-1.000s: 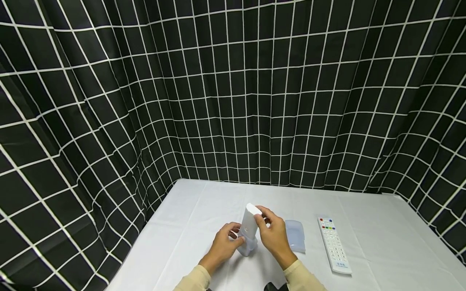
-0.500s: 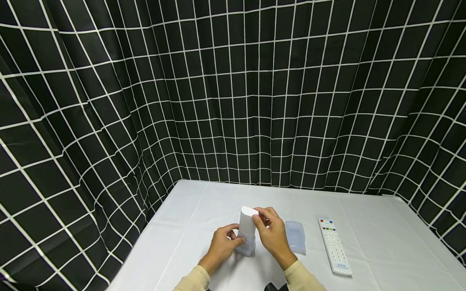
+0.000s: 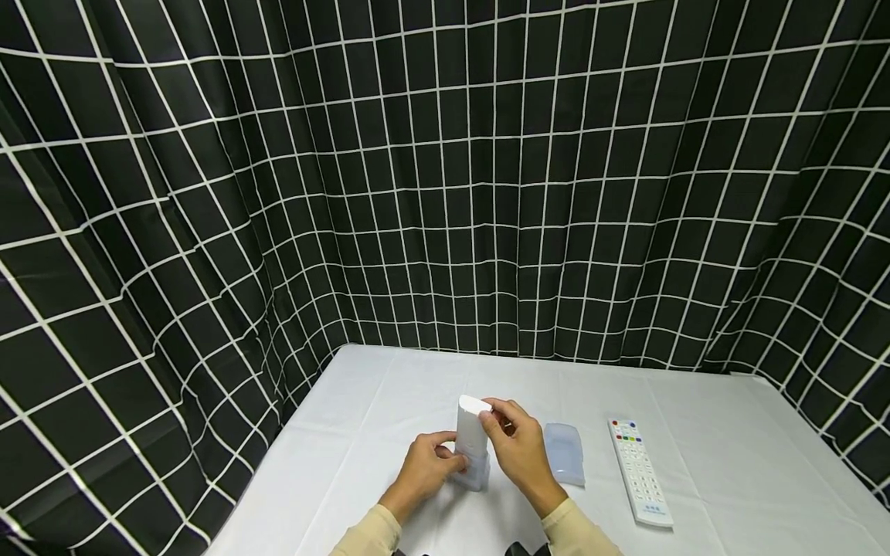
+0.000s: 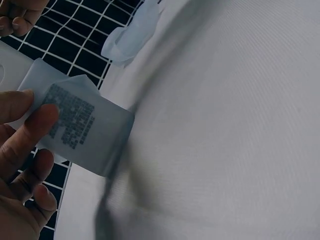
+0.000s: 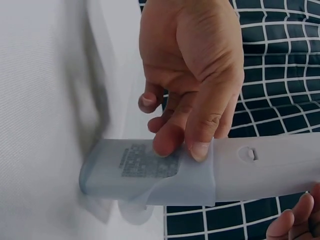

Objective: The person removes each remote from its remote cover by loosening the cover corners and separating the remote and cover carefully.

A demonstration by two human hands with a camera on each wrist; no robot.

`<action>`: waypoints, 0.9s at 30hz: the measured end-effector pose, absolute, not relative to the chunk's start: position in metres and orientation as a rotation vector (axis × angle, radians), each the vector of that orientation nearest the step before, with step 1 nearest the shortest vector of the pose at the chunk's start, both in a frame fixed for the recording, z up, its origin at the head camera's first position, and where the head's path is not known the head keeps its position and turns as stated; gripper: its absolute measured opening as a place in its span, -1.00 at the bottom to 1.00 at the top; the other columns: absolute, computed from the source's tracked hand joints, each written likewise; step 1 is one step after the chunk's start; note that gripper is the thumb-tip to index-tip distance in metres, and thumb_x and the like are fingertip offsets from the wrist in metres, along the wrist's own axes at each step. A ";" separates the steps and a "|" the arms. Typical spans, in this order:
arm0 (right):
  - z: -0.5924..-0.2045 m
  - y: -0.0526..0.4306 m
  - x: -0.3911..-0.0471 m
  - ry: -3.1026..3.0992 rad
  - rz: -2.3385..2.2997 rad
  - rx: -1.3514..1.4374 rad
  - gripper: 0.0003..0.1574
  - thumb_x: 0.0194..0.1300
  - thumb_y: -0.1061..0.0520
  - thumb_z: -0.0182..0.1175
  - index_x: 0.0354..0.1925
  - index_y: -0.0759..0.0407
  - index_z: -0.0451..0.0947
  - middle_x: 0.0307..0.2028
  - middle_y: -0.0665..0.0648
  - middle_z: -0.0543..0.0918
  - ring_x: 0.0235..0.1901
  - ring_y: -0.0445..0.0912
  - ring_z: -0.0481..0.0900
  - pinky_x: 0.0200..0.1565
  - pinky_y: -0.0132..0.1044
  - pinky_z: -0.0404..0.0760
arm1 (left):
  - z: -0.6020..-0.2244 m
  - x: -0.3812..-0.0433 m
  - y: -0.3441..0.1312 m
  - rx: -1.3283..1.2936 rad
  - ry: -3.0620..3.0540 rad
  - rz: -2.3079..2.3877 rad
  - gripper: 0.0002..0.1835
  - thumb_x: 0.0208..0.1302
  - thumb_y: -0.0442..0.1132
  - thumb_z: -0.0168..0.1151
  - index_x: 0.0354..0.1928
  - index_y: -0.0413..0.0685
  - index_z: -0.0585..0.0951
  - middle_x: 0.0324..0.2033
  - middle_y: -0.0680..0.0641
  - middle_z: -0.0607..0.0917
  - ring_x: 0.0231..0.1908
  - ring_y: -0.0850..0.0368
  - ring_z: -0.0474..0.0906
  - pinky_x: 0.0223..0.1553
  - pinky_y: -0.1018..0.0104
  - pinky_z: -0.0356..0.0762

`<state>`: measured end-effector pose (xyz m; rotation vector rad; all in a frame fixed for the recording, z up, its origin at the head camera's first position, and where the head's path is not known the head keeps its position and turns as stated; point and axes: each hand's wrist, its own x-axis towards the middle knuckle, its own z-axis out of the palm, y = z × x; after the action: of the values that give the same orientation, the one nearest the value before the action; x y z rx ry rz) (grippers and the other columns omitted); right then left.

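Note:
A white remote control [image 3: 471, 428] stands nearly upright, its back with a small round latch mark showing. Round its lower end sits a translucent bluish sleeve [image 5: 195, 185], bearing a dark patterned print. My left hand [image 3: 426, 466] pinches the sleeve between thumb and fingers near its upper rim. Higher up, my right hand [image 3: 518, 444] grips the remote's top end by its edges. In the left wrist view the sleeve [image 4: 95, 135] has a fold or flap at its edge, and the right hand [image 4: 20, 17] shows only in part. The remote's front is hidden.
A second translucent sleeve piece [image 3: 565, 454] lies flat on the white tablecloth [image 3: 334, 471], just right of my right hand. Farther right lies another white remote control [image 3: 640, 472], buttons up. A black curtain with a white grid [image 3: 431, 193] hangs behind the table.
The remote has come more upright, shifting slightly left, and its top sits a little lower. Both hands keep their hold. The loose sleeve and the other remote stay in place.

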<state>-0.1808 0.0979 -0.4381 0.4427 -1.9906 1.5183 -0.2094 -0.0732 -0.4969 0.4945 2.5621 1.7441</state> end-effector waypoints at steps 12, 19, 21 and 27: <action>-0.415 0.098 -0.159 -1.989 1.551 0.452 -0.87 0.23 0.39 0.24 -0.21 0.40 0.64 -0.42 0.10 0.60 -0.45 -0.08 0.52 -0.44 -0.30 0.54 | -0.491 -0.208 -0.067 0.367 2.445 1.958 -0.60 -0.02 -0.47 0.24 -0.04 -0.25 0.68 -0.53 -0.12 0.72 -0.37 0.03 0.64 -0.37 0.30 0.40; -0.415 0.100 -0.159 -1.963 1.642 0.441 -0.85 0.29 0.37 0.20 -0.16 0.35 0.64 -0.48 0.08 0.57 -0.54 -0.05 0.52 -0.55 -0.32 0.53 | -0.457 -0.192 -0.066 0.243 2.316 2.129 -0.69 0.27 -0.36 0.01 -0.08 -0.35 0.67 -0.47 -0.28 0.71 -0.45 0.04 0.55 -0.45 0.27 0.37; -0.416 0.101 -0.159 -1.959 1.695 0.442 -0.86 0.32 0.36 0.17 -0.17 0.35 0.63 -0.52 0.09 0.56 -0.59 0.02 0.53 -0.58 -0.30 0.54 | -0.453 -0.190 -0.066 0.255 2.292 2.179 -0.68 0.39 -0.27 0.02 -0.08 -0.39 0.65 -0.47 -0.30 0.70 -0.45 0.01 0.60 -0.47 0.28 0.37; -0.431 0.104 -0.169 -1.931 1.853 0.443 -0.85 0.40 0.28 0.12 -0.18 0.31 0.62 -0.59 0.25 0.55 -0.67 0.15 0.54 -0.63 -0.18 0.57 | -0.450 -0.188 -0.065 0.216 2.231 2.263 -0.66 0.40 -0.19 0.13 -0.05 -0.38 0.65 -0.41 -0.35 0.69 -0.34 -0.18 0.63 -0.44 0.30 0.40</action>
<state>-0.1691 0.1042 -0.4305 0.4427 -1.9314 1.8529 -0.1883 -0.0651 -0.4504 0.2156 2.2315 2.2630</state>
